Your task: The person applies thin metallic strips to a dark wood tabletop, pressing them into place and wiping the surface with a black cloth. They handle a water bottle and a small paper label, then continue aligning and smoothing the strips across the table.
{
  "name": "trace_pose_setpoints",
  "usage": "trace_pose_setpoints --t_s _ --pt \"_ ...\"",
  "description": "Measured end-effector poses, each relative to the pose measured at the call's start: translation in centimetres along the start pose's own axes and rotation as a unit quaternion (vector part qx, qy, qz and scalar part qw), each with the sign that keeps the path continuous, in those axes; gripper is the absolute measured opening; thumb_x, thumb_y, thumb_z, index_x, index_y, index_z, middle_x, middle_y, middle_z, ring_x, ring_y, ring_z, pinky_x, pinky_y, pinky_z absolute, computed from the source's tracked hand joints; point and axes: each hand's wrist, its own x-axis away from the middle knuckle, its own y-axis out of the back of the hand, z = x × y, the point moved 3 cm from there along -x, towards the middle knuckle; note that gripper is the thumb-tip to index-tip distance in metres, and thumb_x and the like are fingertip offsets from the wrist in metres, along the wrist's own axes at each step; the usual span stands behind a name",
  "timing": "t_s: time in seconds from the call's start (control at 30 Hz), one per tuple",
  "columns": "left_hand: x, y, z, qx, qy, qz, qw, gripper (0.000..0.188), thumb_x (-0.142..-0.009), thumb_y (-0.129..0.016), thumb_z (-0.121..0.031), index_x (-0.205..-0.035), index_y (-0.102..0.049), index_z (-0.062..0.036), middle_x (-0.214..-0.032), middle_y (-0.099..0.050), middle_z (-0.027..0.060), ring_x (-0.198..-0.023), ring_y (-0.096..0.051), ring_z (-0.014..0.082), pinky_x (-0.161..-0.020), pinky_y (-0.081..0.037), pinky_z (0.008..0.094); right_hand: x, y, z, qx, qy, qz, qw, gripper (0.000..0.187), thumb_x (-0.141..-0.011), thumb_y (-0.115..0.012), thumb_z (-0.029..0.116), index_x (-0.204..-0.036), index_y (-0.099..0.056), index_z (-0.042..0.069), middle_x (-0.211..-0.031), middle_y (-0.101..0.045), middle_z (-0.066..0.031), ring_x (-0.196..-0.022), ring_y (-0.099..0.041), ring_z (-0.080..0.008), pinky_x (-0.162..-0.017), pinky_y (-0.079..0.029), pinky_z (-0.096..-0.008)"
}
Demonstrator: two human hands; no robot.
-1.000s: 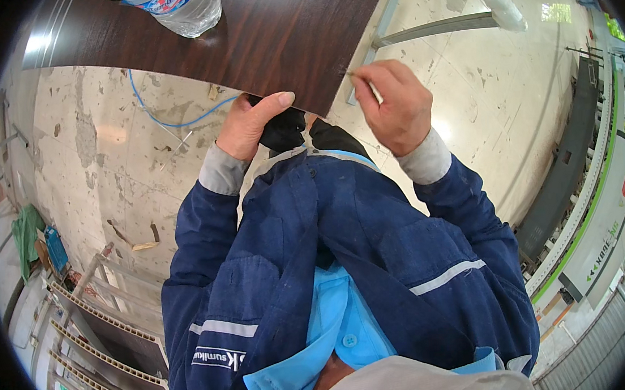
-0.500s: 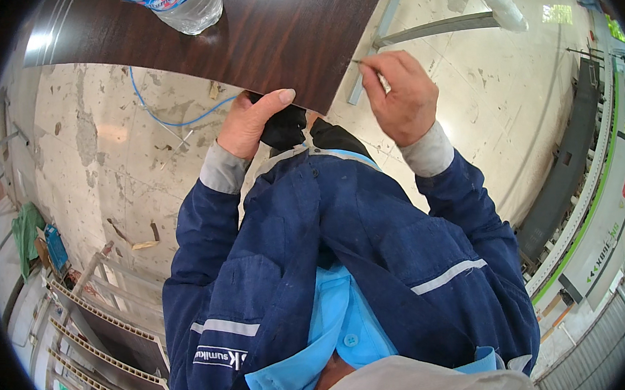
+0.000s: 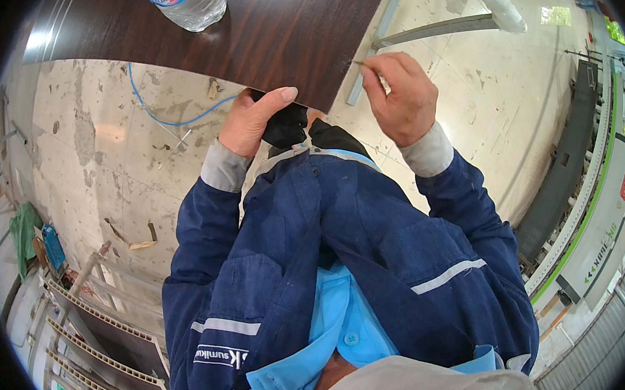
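Dark wood-grain board [image 3: 272, 31], clear plastic water bottle [image 3: 190, 2] on it

A: Table [image 3: 257, 25] position?
B: Ahead of the person, top of view. Bottle [image 3: 187, 2] on it, far left part.
A: Hands?
B: Left hand [image 3: 253, 119] at the table's near edge, thumb lying along it, gripping an object [image 3: 286, 128] just under the edge. Right hand [image 3: 403, 98] right of it, by the table's near right corner, pinching a thin thing [image 3: 358, 63] touching that corner.
A: Floor?
B: Cable [image 3: 169, 114] on the floor below the table, left of the left hand. Racks [image 3: 96, 319] lower left. Machine line [image 3: 595, 197] far right.
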Motion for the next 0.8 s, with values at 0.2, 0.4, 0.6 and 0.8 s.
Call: trace_pose_setpoints --t_s 0.2,0.4,0.6,0.8 --pt "0.00 -0.10 -0.03 0.009 -0.019 -0.003 1.000 0.064 -0.084 -0.086 -0.037 -0.129 -0.063 0.0018 -0.116 -0.069 0.0102 -0.103 -0.066 0.0187 -0.096 -0.052 0.0306 -0.14 0.06 0.25 0.012 0.017 0.003 1.000 0.011 -0.086 -0.078 0.008 -0.097 -0.075 0.008 -0.092 -0.072 -0.0100 -0.082 -0.071 -0.0299 -0.071 -0.058 -0.0370" --pt "-0.11 0.00 0.03 0.000 -0.019 0.002 1.000 0.063 -0.085 -0.085 -0.035 -0.130 -0.062 0.0023 -0.117 -0.070 0.0117 -0.102 -0.069 0.0211 -0.094 -0.055 0.0331 -0.38 -0.13 0.35 0.017 -0.004 -0.006 1.000 0.009 -0.086 -0.077 0.009 -0.096 -0.075 0.009 -0.091 -0.072 -0.0090 -0.082 -0.071 -0.0298 -0.071 -0.058 -0.0378" --pt "-0.24 0.05 -0.11 -0.017 -0.034 0.006 0.999 0.063 -0.087 -0.082 -0.032 -0.133 -0.058 0.0036 -0.116 -0.071 0.0140 -0.098 -0.074 0.0247 -0.089 -0.061 0.0368 -0.46 -0.50 0.34 0.007 0.012 -0.008 1.000 0.010 -0.086 -0.078 0.010 -0.096 -0.076 0.009 -0.091 -0.072 -0.0092 -0.083 -0.071 -0.0294 -0.071 -0.058 -0.0374" --pt "-0.19 0.03 -0.04 -0.019 -0.033 -0.005 0.999 0.061 -0.088 -0.081 -0.032 -0.132 -0.058 0.0038 -0.111 -0.072 0.0149 -0.094 -0.075 0.0251 -0.086 -0.062 0.0372 -0.62 -0.62 0.11 0.010 0.022 -0.007 1.000 0.010 -0.086 -0.077 0.010 -0.096 -0.076 0.009 -0.092 -0.072 -0.0094 -0.082 -0.071 -0.0293 -0.070 -0.058 -0.0376"
